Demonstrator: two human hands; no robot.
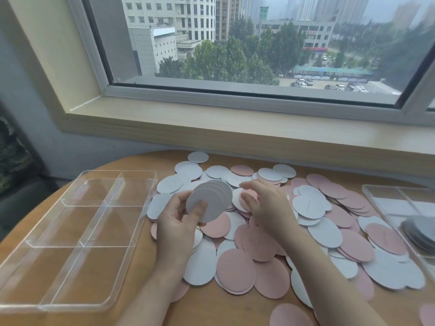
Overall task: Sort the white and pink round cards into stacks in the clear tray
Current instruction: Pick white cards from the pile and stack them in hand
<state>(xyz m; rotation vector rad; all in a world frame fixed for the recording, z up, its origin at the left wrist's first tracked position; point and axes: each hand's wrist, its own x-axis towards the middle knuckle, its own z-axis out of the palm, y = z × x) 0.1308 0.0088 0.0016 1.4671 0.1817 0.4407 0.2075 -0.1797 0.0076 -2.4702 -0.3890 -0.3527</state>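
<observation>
Beside the bare clear tray, left-hand fingers pinch white cards; right-hand fingers hang loose.

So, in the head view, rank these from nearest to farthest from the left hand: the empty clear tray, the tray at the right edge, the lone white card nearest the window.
1. empty clear tray, left of the left hand.
2. lone white card, beyond.
3. tray at the right edge, far right.

The round cards are white and pink, the tray on the left is clear, and the table is brown wood.
</observation>
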